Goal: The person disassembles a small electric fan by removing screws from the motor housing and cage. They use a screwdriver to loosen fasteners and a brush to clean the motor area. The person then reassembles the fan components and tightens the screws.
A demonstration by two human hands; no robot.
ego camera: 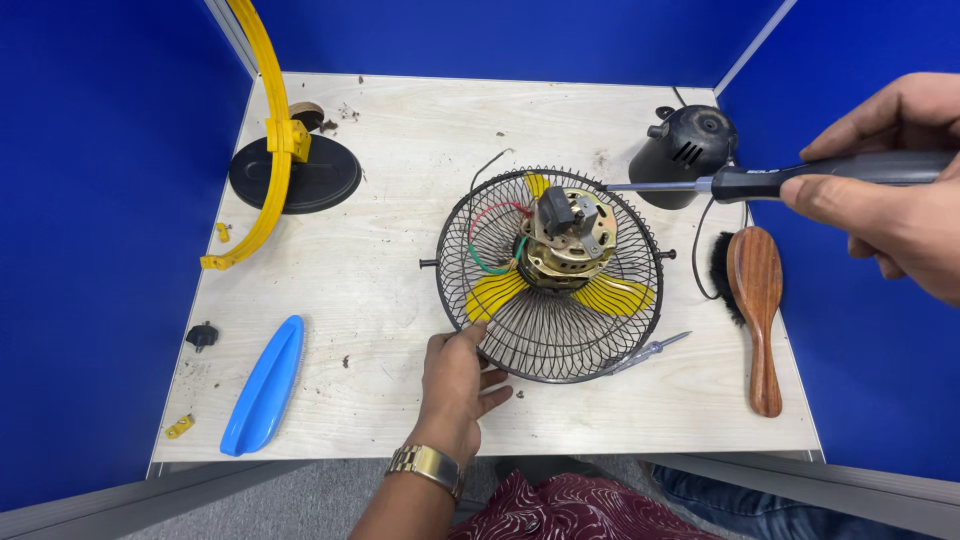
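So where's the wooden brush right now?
The brush lies at the table's right edge, just right of the fan, below the black motor cover.

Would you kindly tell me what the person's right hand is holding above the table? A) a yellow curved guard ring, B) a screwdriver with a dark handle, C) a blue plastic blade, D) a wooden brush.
B: the right hand grips a dark-handled screwdriver whose tip reaches toward the motor in the wire fan cage, while the wooden brush lies untouched on the table.
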